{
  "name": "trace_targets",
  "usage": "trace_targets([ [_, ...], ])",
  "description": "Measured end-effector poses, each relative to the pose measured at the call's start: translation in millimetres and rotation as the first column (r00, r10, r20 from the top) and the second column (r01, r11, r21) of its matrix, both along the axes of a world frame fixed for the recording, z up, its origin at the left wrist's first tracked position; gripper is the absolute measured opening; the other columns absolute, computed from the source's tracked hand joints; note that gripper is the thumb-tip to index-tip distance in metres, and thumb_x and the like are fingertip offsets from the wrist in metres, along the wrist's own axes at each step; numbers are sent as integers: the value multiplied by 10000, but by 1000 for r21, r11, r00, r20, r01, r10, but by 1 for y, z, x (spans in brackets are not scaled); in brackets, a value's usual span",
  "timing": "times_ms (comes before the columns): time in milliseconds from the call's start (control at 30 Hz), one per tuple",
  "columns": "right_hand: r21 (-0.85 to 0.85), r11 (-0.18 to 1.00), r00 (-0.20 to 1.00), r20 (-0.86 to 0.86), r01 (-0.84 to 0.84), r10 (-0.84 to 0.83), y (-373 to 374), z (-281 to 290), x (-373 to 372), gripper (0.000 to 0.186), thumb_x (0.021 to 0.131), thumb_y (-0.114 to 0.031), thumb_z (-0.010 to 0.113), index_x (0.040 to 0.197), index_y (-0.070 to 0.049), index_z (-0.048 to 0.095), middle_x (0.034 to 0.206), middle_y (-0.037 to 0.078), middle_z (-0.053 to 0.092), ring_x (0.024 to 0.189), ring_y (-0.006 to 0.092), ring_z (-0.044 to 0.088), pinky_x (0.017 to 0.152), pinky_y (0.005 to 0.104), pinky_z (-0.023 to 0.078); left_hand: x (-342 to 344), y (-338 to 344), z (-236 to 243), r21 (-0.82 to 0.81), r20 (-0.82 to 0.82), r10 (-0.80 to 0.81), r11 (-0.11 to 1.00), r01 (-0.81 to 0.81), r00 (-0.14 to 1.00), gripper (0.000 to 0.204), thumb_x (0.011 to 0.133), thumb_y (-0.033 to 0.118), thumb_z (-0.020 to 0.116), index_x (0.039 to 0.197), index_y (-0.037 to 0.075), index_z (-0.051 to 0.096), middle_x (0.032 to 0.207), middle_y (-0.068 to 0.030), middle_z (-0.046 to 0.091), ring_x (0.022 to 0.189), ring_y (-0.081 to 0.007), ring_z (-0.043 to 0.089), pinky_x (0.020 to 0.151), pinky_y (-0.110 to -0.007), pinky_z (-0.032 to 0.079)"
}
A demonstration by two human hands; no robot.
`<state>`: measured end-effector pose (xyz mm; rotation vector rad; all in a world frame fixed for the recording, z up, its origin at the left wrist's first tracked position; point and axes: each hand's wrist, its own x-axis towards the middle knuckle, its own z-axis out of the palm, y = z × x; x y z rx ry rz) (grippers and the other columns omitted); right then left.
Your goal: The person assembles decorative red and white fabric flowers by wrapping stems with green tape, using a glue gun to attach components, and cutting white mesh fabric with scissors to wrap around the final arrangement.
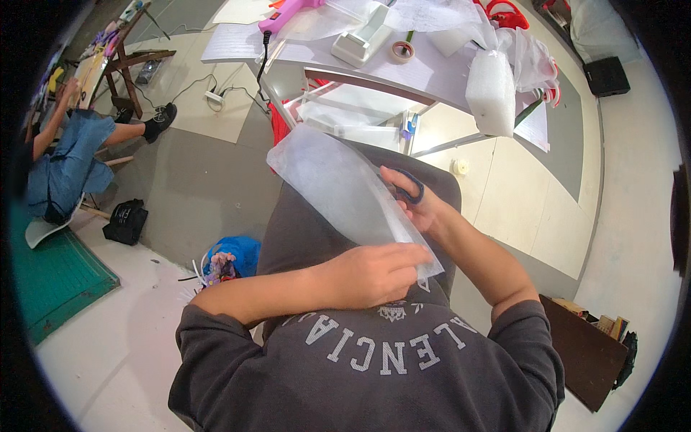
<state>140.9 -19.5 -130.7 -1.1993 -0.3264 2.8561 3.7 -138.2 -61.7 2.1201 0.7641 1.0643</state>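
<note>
Across my lap, over dark trousers, lies a translucent whitish sheet [335,191], thin and slightly crinkled. My left hand [367,277] is closed on its near right end, thumb and fingers pinching the edge close to my shirt. On the sheet's right side, my right hand [425,209] grips scissors [412,189] by their dark blue handle loops. A finger and thumb sit in the loops. The scissor blades are hidden behind the sheet and fingers, so whether they are parted cannot be seen.
Ahead, a white table [295,52] bears a pink glue gun [288,14], tape roll [402,50], white dispenser [360,37] and red-handled scissors [507,14]. White foam [489,90] overhangs its edge. Left are a seated person [72,158], power strip [214,97] and blue bag [241,253].
</note>
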Motion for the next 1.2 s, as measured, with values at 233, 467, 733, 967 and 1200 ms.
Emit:
trace_targets([
  [233, -28, 1000, 998, -57, -10, 8, 2, -10, -6, 401, 785, -458, 628, 725, -63, 597, 454, -43, 476, 326, 13, 403, 285, 126, 316, -2, -1, 3, -16, 41, -11, 1000, 11, 999, 135, 717, 52, 615, 736, -7, 496, 1108, -157, 529, 989, -278, 570, 777, -330, 505],
  [467, 8, 1000, 997, -80, -11, 12, 4, -10, -13, 408, 781, -466, 629, 690, -70, 587, 450, -42, 474, 327, 13, 413, 288, 123, 319, -3, -5, 5, -45, 72, -30, 998, 34, 997, 140, 724, 60, 623, 727, 0, 496, 1113, -160, 530, 978, -283, 575, 779, -340, 504],
  [733, -10, 1000, 997, -79, -8, 7, 5, -18, -20, 424, 778, -475, 628, 674, -66, 578, 442, -44, 467, 311, 19, 398, 290, 129, 331, -6, -6, 6, -54, 106, -33, 998, 39, 994, 138, 735, 58, 622, 726, 0, 497, 1106, -166, 534, 977, -291, 576, 773, -340, 507],
  [967, -79, 996, 999, 33, 44, -41, 8, -18, -29, 479, 730, -515, 652, 718, -44, 567, 440, -57, 439, 331, 7, 394, 295, 119, 313, -7, -8, 12, -80, 141, -80, 993, 92, 987, 135, 740, 53, 623, 732, -4, 501, 1105, -182, 534, 992, -306, 570, 786, -344, 503],
  [1200, -204, 978, 993, -92, 51, -71, 11, -19, -33, 460, 790, -489, 592, 678, -43, 568, 445, -48, 453, 341, 17, 411, 309, 120, 326, -11, -12, 15, -107, 129, -98, 988, 112, 987, 127, 731, 49, 627, 727, -6, 513, 1113, -182, 536, 993, -302, 573, 793, -350, 505],
])
